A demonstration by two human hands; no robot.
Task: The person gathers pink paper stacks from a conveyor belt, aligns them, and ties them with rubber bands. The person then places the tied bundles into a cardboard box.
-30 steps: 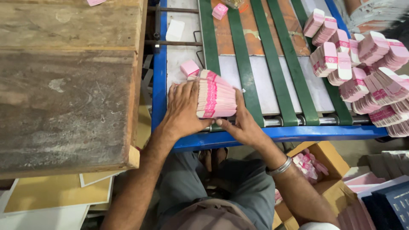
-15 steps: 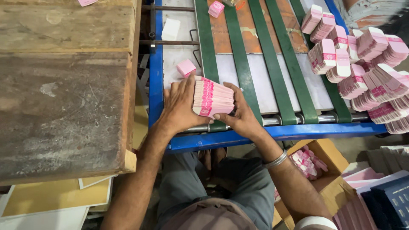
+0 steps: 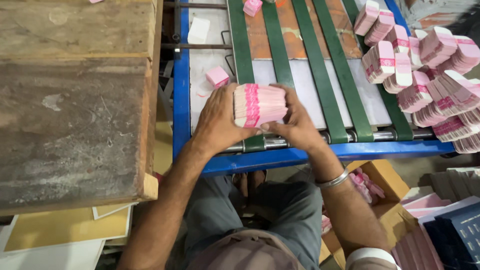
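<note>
A thick stack of flat pink and white cartons [image 3: 258, 104] rests at the near end of a blue-framed conveyor [image 3: 320, 152] with green belts. My left hand [image 3: 218, 120] presses against the stack's left side. My right hand [image 3: 296, 122] clasps its right side and front, with a metal bangle on the wrist. Both hands squeeze the stack together just above the end roller [image 3: 370, 135].
Several banded pink carton bundles [image 3: 430, 75] are heaped at the conveyor's right. A loose pink carton [image 3: 217, 76] lies by my left hand, another [image 3: 252, 6] farther up the belt. A worn wooden table [image 3: 75, 100] stands left. A cardboard box [image 3: 385, 185] with pink pieces sits lower right.
My hands have closed tighter on the stack and drawn it slightly toward the roller; my right hand has moved up from the blue frame onto the stack's right side.
</note>
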